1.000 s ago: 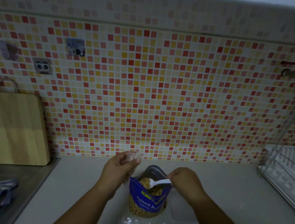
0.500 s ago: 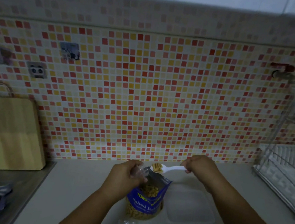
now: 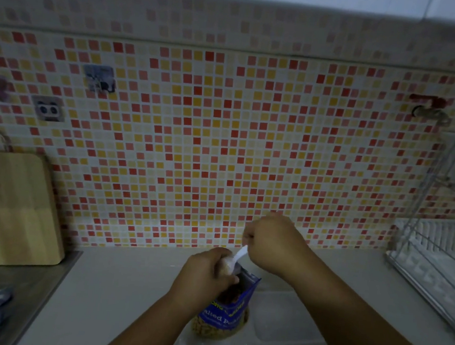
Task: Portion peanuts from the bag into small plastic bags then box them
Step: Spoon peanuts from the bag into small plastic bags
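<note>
R hand (image 3: pixel 272 244) tips spoon (image 3: pixel 237 259) into sm bag (image 3: pixel 225 266)

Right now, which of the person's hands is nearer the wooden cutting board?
Left. The left hand, holding a small plastic bag over the peanut bag, lies right of the cutting board; the right hand, gripping the white spoon, is farther right.

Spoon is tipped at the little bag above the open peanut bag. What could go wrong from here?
1. The small bag, pinched in the left hand, looks narrow-mouthed beside the spoon held by the right hand. Peanuts may miss it; most would likely fall back into the peanut bag, some onto the counter.
2. Neither hand seems to grip the peanut bag, so a bump could tip it.
</note>
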Demonstrator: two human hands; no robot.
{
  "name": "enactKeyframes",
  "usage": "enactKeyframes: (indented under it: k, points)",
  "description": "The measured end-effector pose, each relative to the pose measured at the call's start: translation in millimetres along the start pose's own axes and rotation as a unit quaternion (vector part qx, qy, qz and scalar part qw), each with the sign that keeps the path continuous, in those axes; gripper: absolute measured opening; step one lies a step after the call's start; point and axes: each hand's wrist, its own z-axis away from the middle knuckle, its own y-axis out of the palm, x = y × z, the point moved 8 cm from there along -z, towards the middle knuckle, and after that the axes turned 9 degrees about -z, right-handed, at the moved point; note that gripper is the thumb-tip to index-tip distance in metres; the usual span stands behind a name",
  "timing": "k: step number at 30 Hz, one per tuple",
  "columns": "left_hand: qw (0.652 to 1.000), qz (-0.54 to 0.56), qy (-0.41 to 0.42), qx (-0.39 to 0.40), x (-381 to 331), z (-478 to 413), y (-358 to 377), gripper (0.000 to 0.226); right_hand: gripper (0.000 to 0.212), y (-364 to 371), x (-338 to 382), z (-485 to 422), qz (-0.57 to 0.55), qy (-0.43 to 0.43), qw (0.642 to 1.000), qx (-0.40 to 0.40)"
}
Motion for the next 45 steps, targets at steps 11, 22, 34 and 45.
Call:
enactKeyframes:
  k: [11,22,34,45]
  points:
    - [0.953,0.269,-0.113,-0.079,27.3,3.0,-15.1,0.025,0.019,-63.2,22.4,34.9,0.088,-0.105,0.949,-0.283]
    - [0.908,0.383,-0.125,-0.117,30.6,13.6,-29.8,0.024,0.029,87.4,1.3,10.6,0.016,-0.057,0.995,-0.078]
    - [0.885,0.433,-0.145,-0.094,20.3,71.4,-6.7,0.024,0.015,95.4,34.5,80.8,-0.474,0.031,0.875,-0.094]
    - [0.860,0.467,-0.206,0.008,58.7,122.5,57.8,0.025,0.026,172.8,0.3,125.1,-0.692,0.177,0.695,-0.079]
